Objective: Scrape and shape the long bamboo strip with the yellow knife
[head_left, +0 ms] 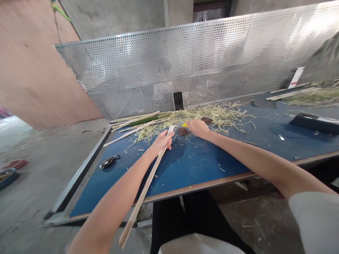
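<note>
My left hand (162,141) is wrapped round a long, pale bamboo strip (148,183). The strip slants from above my fingers down past the table's front edge. Over the middle of the blue table, my right hand (198,128) is closed, its back towards me. A small yellow object (184,125) pokes out at its fingertips; the rest of it is hidden by the hand. Just below lies a flat brown piece (182,131), and another brown piece (207,120) rests beyond the hand on a heap of thin bamboo shavings (225,114).
A perforated metal screen (148,60) borders the back of the blue table (190,162), with a phone (178,101) propped against it. Bamboo strips (129,132) and a green bamboo piece (150,119) lie at back left. A dark oval object with a clip (107,162) sits near the left edge.
</note>
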The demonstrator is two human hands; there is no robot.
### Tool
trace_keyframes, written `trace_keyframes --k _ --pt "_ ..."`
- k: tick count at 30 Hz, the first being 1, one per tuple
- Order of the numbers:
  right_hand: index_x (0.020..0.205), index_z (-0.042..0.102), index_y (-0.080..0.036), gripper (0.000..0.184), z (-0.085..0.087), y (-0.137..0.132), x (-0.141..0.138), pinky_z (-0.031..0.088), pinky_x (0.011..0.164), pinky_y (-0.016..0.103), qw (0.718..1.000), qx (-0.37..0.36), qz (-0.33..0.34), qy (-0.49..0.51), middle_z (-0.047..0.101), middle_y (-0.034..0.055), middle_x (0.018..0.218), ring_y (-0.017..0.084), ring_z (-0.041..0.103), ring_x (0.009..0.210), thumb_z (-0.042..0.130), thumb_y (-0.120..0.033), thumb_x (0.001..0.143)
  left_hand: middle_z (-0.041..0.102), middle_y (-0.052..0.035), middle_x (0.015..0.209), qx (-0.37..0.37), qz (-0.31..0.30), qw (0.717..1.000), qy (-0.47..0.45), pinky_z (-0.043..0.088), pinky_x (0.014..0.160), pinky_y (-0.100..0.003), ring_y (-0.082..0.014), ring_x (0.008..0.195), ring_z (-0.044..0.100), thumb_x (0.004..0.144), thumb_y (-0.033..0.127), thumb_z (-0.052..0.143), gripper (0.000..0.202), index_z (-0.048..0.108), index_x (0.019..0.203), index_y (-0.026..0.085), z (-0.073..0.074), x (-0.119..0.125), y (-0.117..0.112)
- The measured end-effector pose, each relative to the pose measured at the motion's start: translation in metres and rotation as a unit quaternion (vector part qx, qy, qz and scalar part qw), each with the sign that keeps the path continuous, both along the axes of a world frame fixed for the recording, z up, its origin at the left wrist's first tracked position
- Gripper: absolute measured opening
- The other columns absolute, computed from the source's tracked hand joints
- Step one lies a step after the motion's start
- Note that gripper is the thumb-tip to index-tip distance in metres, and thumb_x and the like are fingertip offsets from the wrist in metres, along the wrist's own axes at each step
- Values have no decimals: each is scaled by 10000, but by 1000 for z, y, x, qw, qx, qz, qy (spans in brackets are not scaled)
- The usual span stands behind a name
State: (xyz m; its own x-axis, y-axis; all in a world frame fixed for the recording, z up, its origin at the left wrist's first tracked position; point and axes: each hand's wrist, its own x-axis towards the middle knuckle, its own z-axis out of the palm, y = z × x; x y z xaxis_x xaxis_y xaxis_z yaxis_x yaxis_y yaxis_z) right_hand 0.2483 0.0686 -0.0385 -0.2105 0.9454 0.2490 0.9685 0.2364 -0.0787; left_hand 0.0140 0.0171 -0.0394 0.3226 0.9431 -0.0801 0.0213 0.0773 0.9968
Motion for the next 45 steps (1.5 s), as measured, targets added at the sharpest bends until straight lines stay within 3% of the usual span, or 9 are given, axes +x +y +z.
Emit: trace_keyframes --k 7,11,17,20,28,36,40,45 --pt "1034 769 -78 707 5 6 25 455 787 308 999 -4 -21 34 773 180 902 253 729 837 132 -364 1147 392 125 399 -8 -6 1000 -2 407 406 -205 -92 295 343 1030 358 646 221 515 921 217 6 0 -5" --pt "1103 758 -76 679 5 -4 11 432 760 311 999 7 26 23 776 169 911 252 712 837 143 -361 1145 371 126 398 -29 -14 999 -4 367 383 -192 -88 292 338 1023 416 644 256 523 918 216 8 2 -8" --pt "1249 723 -85 570 -2 -15 -10 412 767 318 996 7 90 -21 785 181 950 264 710 883 224 -334 1130 321 136 414 -74 -32 997 -11 196 341 -165 -70 273 273 966 574 680 382 528 917 227 13 3 -13" --pt "1293 704 -96 549 -4 -15 -10 410 771 324 994 7 99 -37 787 172 952 269 711 889 228 -313 1128 311 138 420 -86 -34 996 -15 164 349 -159 -62 280 266 955 540 706 364 522 909 229 14 2 -14" --pt "1042 763 -128 631 -2 -10 -5 418 780 315 998 1 58 -17 778 169 904 253 712 868 182 -353 1146 304 158 446 -93 -30 995 -35 156 369 -156 -53 289 276 915 425 790 363 475 924 244 13 3 -13" --pt "1003 754 -138 614 -4 -9 -4 405 746 314 996 -6 86 -9 768 137 849 235 688 788 196 -351 1147 311 155 443 -96 -45 993 -41 183 370 -164 -64 293 288 938 415 750 322 478 946 243 14 2 -14" --pt "915 764 -131 708 -5 -9 -4 429 769 321 998 1 67 -15 779 169 877 246 704 815 146 -388 1146 320 157 451 -81 -50 995 -33 183 375 -163 -60 296 287 939 397 748 331 453 947 248 14 2 -16" --pt "992 782 -108 681 -3 -7 -2 459 820 330 999 14 38 -24 794 204 954 281 728 918 181 -395 1134 326 158 456 -55 -49 997 -23 184 380 -169 -58 304 278 941 355 737 308 449 973 249 14 5 -22"
